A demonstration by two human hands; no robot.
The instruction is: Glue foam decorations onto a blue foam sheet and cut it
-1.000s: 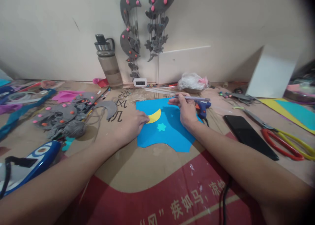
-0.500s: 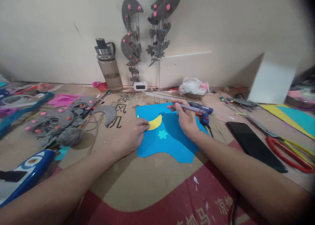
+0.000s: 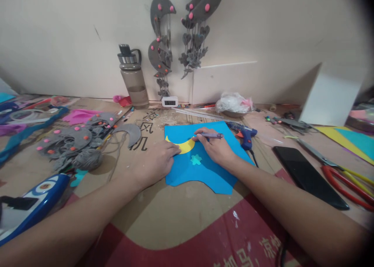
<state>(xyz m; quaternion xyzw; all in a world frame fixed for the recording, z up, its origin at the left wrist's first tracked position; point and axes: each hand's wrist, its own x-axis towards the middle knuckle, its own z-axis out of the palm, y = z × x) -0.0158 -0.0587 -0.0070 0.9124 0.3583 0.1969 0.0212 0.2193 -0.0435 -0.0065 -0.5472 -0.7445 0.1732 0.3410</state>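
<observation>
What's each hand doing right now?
Left hand: fingers pressed on the yellow crescent, not gripping it.
Right hand: closed around a pen, near the crescent's right tip.

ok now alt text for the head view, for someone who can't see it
A left hand presses a yellow crescent onto blue sheet material while the right hand holds a pen at its tip. A small green flower shape lies just below; a glue gun sits to the right.
</observation>
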